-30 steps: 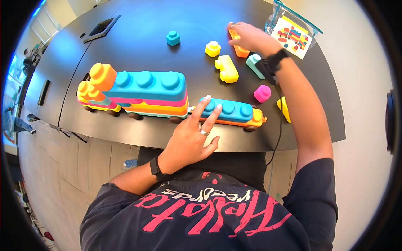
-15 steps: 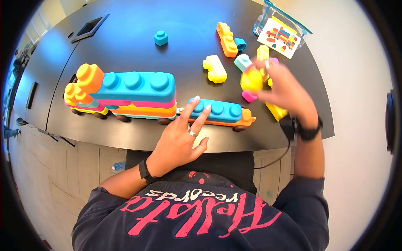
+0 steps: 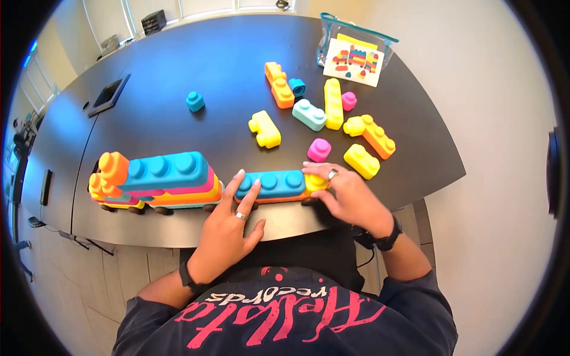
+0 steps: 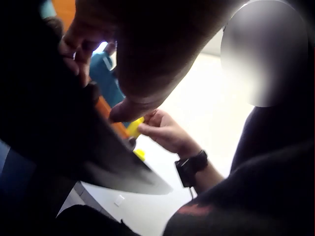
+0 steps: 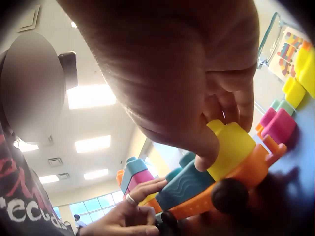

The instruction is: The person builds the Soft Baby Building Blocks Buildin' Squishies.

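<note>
My right hand [image 3: 354, 202] pinches a small yellow block [image 5: 232, 150] between thumb and fingers, at the rear end of an orange wheeled wagon [image 5: 258, 169]. In the right wrist view the yellow block sits on the wagon, right beside a long blue block [image 3: 276, 183]. My left hand [image 3: 228, 234] rests two extended fingers on that blue block, thumb held out to the side. Left of it stands a taller toy train section, stacked with pink, orange and yellow layers under another long blue block [image 3: 166, 166]. An orange block [image 3: 114, 166] tops its front.
Loose blocks lie beyond the hands: a pink block [image 3: 319, 150], a yellow block [image 3: 361, 161], a pale teal block [image 3: 309, 115], orange blocks [image 3: 282, 93] and several others. A teal block [image 3: 195, 101] lies apart. A picture card [image 3: 354, 62] leans on a clear bag [image 3: 386, 43].
My right hand went from the far orange blocks, carried a yellow block back, and brought it onto the wagon's rear end. My left hand has stayed on the blue block.
</note>
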A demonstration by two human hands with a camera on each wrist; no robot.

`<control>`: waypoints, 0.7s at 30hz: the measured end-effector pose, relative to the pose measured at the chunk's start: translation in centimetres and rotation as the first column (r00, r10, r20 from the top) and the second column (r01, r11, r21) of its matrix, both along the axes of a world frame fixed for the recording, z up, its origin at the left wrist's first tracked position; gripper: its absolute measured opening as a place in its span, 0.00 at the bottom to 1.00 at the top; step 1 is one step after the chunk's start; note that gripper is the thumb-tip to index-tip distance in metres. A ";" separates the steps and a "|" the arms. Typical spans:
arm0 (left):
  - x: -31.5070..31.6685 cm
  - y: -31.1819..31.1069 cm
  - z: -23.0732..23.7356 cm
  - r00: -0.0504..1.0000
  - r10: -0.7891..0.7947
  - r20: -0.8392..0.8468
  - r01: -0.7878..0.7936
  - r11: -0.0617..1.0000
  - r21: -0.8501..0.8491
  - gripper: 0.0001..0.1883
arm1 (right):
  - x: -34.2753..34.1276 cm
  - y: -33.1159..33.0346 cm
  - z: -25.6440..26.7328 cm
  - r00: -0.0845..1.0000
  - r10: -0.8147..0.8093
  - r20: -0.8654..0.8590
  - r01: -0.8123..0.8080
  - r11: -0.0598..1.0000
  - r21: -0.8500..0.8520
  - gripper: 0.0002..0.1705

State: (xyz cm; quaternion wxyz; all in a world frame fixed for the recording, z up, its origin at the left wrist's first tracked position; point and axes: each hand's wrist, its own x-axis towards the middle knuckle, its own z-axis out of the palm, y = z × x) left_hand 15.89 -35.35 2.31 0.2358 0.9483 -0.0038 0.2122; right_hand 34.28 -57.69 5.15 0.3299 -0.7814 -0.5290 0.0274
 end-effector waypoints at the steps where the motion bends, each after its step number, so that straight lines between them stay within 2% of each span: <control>1: -0.3 -0.2 1.3 0.994 0.014 -0.113 -0.014 1.000 0.000 0.40 | -0.5 0.1 0.1 1.000 -0.018 -0.015 0.019 0.999 0.027 0.27; 3: -0.6 -0.3 3.7 0.994 0.017 -0.108 -0.013 0.999 0.037 0.37 | -1.0 0.3 -0.1 0.998 -0.070 -0.001 0.070 0.997 0.011 0.27; 5: 0.0 -0.4 5.6 0.990 0.059 -0.131 -0.019 0.957 0.290 0.34 | -1.2 0.4 -0.2 0.998 -0.062 -0.002 0.062 0.998 0.019 0.27; 9: 3.4 -1.6 6.7 0.998 -0.021 -0.052 0.031 0.980 0.196 0.32 | -1.0 0.5 0.0 0.999 -0.052 0.014 0.052 0.998 0.022 0.26; 11: 5.2 -1.4 5.1 0.981 -0.191 0.023 0.182 0.962 0.205 0.33 | -1.1 0.4 0.0 0.997 -0.070 0.040 0.070 0.997 -0.013 0.26; 12: 5.9 -1.3 4.0 0.979 -0.206 -0.003 0.202 0.959 0.198 0.35 | -1.1 0.4 0.1 0.993 -0.090 0.071 0.093 0.995 -0.040 0.25; 15: 7.0 -1.3 2.3 0.986 -0.108 -0.124 0.136 0.961 0.242 0.31 | -1.2 0.7 1.3 0.992 -0.102 0.069 0.111 0.984 -0.138 0.26; 16: 7.1 -1.2 2.0 0.988 -0.087 -0.126 0.116 0.964 0.241 0.31 | -0.7 0.8 2.1 0.993 -0.056 0.105 0.078 0.972 -0.223 0.29; 17: 7.1 -1.3 1.5 0.994 -0.077 -0.076 0.095 0.958 0.271 0.30 | 0.3 0.8 3.3 0.999 -0.011 0.036 0.023 0.932 -0.361 0.34; 19: 6.9 -1.1 1.4 0.997 -0.068 -0.034 0.075 0.952 0.296 0.28 | 2.5 1.1 6.3 0.998 0.066 -0.012 -0.061 0.828 -0.557 0.35; 21: 7.1 -1.1 1.8 0.991 -0.066 -0.116 0.097 0.952 0.291 0.28 | 4.5 3.5 9.1 1.000 -0.019 0.014 0.023 0.820 -0.571 0.32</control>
